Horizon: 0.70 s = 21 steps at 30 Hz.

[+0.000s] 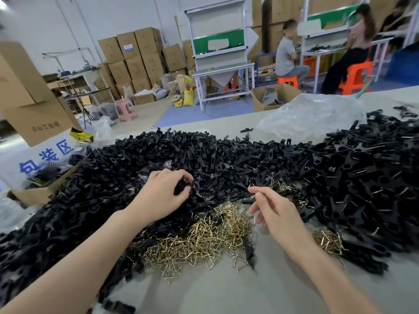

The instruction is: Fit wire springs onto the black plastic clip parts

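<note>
We see a grey tabletop [204, 295] covered by a wide heap of black plastic clip parts [226, 155] running from the left edge to the right edge; a pile of brass-coloured wire springs [199, 241] lies in front of the heap, between the two forearms, on the bare surface; a smaller clump of springs [327, 241] sits to the right, partly under black parts; some clips on the right side of the heap [362, 173] show thin wire pieces on them.

Our left hand [162, 196] rests on the heap, fingers curled and pinched around a black clip part [188, 185] at the fingertips; the exact grip is partly hidden by the fingers; our right hand [276, 209] hangs just above the near edge of the heap, beside the spring pile, thumb and forefinger close together; we cannot tell if a spring is pinched there, blur hides it; the two hands are apart, a strip of black parts between them.

A crumpled clear plastic bag [310, 114] lies behind the heap on the right; an open cardboard box [43, 189] sits at the left edge of the tabletop; stacked cartons [133, 57] stand in the background; two people sit on orange stools [356, 75] at far workbenches.
</note>
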{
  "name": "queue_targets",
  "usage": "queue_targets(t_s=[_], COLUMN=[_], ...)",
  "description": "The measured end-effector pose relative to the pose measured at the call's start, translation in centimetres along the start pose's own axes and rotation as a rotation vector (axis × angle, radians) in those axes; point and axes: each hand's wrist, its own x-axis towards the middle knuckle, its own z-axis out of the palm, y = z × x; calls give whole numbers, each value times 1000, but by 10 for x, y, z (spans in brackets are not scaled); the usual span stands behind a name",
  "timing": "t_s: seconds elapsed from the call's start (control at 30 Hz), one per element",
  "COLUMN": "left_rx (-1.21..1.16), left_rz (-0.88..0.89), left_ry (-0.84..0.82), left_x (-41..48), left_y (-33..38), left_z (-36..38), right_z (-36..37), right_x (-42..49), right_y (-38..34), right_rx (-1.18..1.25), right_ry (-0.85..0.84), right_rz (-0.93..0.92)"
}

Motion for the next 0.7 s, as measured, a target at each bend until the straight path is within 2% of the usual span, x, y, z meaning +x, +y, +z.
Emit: queue_targets(t_s=[0.07,0.13,0.4,0.57,0.7], left_rx=[-11,-76,-142,-513,-786], left_rz=[30,18,-124,-136,-158], left_ry=[-15,38,127,320,298], left_x=[-5,-9,-22,-36,-47], left_y=[-1,-2,5,60,122], left_z=[0,-3,-10,-11,30], right_z=[0,0,0,5,14], right_x=[-5,-9,-18,-22,-23], right_y=[-3,-6,-14,-24,-32], right_rx=[-21,-41,-114,-35,89], right_ry=[-2,-6,-29,-44,-110], right_rz=[-24,-40,-65,-116,-140])
